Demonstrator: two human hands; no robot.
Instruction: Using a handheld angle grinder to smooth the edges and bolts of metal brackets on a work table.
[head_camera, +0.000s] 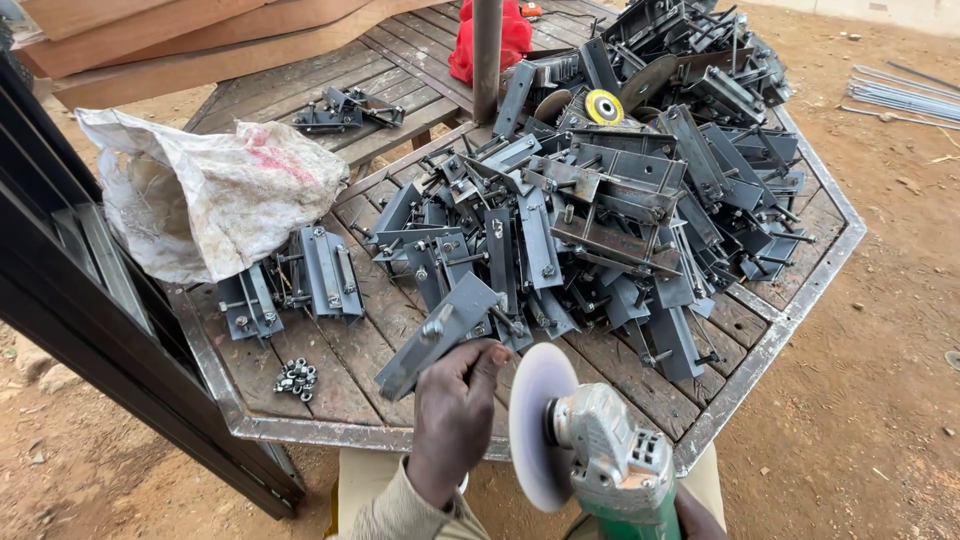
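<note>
At the far left a crumpled white sack (215, 195) is seen lying on the wooden table (340, 385). Just right of it two small stacks of grey brackets (290, 285) are laid flat, and a little cluster of nuts (297, 378) sits near the table's front edge. Further back a lone bracket set (345, 108) is placed, with a metal post (487, 55) and a red bag (515, 35) behind the middle. The right half of the table is covered by a big heap of brackets (620, 200), with a yellow disc (604, 106) on top.

A bracket (435, 335) is gripped at its lower end by the left hand (455, 415), the fingers (487, 355) clenched around it; it is tilted up and leftward, just before the heap. Just right of that hand a grinder (610, 465) with a white disc (535, 425) is held by the right hand (700, 515), mostly hidden, its fingers apparently wrapped round the green body.
</note>
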